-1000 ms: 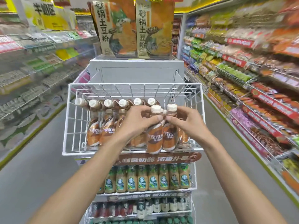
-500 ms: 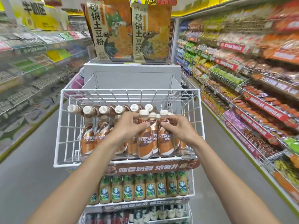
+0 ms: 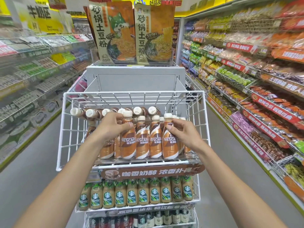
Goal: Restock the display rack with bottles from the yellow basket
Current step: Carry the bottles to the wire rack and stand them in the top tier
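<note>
1. Both forearms reach forward into the top wire tier of the display rack (image 3: 65, 134). The left hand (image 3: 113, 127) closes its fingers over the neck of a Nescafé bottle (image 3: 127, 139); the right hand (image 3: 182, 132) pinches the shoulder of another Nescafé bottle (image 3: 169, 142) between thumb and fingers.
2. Between the two grips stand two more upright bottles (image 3: 148, 142) of the same kind, touching side by side in the front row; further ones crowd just behind and to the left hand's left.
3. These bottles are brown and tan with a white swirl, cream caps, and "NESCAFE" in white above small Chinese print.
4. Below the grips, a brown banner (image 3: 153, 172) with Chinese lettering and a coffee cup crosses the tier's front edge. Under it stands a row of Starbucks bottles (image 3: 136, 193), and darker bottles lower still.
5. Beyond the hands, a row of bottles (image 3: 115, 111) lies tipped, caps forward, against the tier's back.
6. Farther up, two noodle packs (image 3: 133, 32) stand on the rack's top; stocked aisle shelves (image 3: 246, 71) run on both sides.
</note>
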A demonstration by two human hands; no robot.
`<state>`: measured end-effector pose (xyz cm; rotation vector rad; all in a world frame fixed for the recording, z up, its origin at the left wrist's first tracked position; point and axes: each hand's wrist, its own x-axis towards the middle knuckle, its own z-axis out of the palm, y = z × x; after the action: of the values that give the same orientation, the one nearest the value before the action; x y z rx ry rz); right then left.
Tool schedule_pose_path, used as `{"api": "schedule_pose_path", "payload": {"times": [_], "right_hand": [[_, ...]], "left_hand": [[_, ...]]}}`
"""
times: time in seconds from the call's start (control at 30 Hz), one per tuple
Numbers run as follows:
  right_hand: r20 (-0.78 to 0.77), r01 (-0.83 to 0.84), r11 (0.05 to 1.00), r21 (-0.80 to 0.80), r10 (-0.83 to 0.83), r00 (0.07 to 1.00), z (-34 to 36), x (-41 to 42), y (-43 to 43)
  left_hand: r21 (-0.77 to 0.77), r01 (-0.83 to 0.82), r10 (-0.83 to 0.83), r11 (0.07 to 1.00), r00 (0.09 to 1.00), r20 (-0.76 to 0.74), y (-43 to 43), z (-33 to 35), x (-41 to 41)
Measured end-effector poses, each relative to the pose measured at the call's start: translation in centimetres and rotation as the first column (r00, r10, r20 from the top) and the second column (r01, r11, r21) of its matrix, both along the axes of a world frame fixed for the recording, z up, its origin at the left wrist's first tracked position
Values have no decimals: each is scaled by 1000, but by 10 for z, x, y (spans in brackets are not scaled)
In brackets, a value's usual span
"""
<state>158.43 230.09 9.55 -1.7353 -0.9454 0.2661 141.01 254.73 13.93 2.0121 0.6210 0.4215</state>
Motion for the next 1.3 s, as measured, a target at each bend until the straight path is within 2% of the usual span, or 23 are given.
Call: {"api": "schedule_pose_path", "payload": {"times": [0.13, 0.53, 0.67, 0.73, 0.8, 0.83, 0.9, 0.93, 1.0, 1.1, 1.2, 1.3], "right_hand": [[4, 19, 1000, 16, -19, 1000, -2, 1, 1], [42, 32, 999, -30, -31, 999, 4, -5, -2], [56, 71, 996, -59, -68, 996, 3, -6, -2], [86, 129, 987, -91, -122, 989, 6, -11, -3], [161, 218, 969, -116, -198, 967, 12, -16, -4], [234, 254, 958, -134, -218, 947, 15, -19, -5], [405, 308, 927, -212, -203, 891, 21, -24, -8], [475, 326, 906, -268, -170, 863, 23, -27, -11], [587, 353, 857, -377, -74, 806, 25, -31, -19], [664, 400, 778, -485, 29, 747, 27, -41, -39], [695, 437, 721, -537, 85, 714, 33, -62, -69], [692, 483, 688, -542, 39, 721, 42, -89, -113]], "left_hand": [[8, -56, 56, 998, 998, -34, 6, -21, 4], [-23, -32, 29, 999, 991, -131, 19, -33, 11], [38, -122, 124, 992, 990, -63, 11, -33, 9], [144, -184, 185, 972, 983, 6, 3, -31, 3], [357, -191, 199, 914, 980, 15, -6, -28, -8], [499, -144, 183, 855, 983, -30, -11, -26, -16], [724, 61, 134, 687, 969, -209, -19, -22, -32], [780, 170, 116, 602, 948, -297, -23, -21, -40], [807, 319, 98, 497, 903, -418, -32, -19, -56], [791, 416, 84, 450, 862, -501, -51, -14, -74], [791, 421, 47, 443, 870, -490, -80, -5, -87], [810, 428, -25, 401, 889, -458, -118, 6, -96]]}}
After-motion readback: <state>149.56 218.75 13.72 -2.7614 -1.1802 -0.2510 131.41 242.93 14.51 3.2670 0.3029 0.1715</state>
